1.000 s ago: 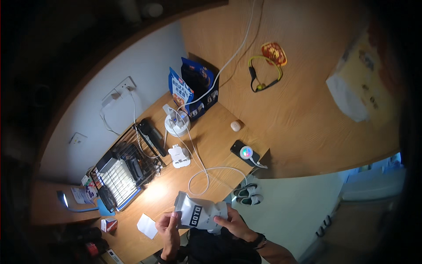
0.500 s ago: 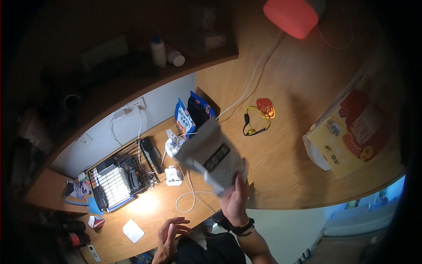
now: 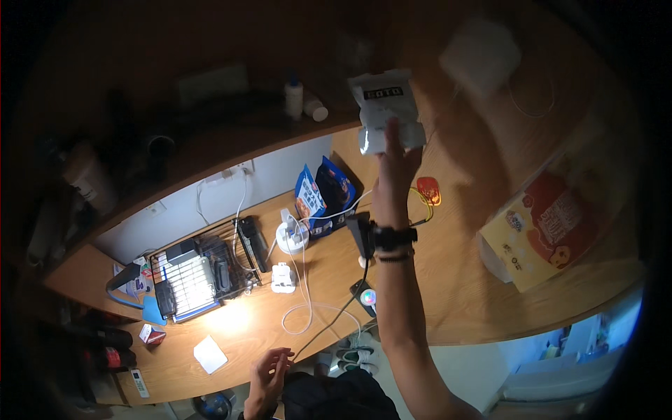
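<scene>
My right hand [image 3: 394, 168] is stretched far up and forward, shut on a silvery grey pouch [image 3: 386, 108] with a dark label, held near the edge of the wooden shelf [image 3: 231, 150] above the desk. A dark wristband sits on that arm. My left hand [image 3: 269, 374] hovers low over the near edge of the wooden desk [image 3: 259, 329], fingers apart and holding nothing, next to a small white card [image 3: 210, 353].
On the desk lie a wire basket with gadgets [image 3: 192, 280], white chargers and cables [image 3: 297, 280], two blue snack bags [image 3: 323, 196] and a small red box [image 3: 151, 334]. Bottles [image 3: 302, 101] stand on the shelf. A yellow and red paper bag [image 3: 549, 234] lies at right.
My right hand has lifted the pouch from above the desk's near edge up toward the shelf. My left hand let go of it and stayed low.
</scene>
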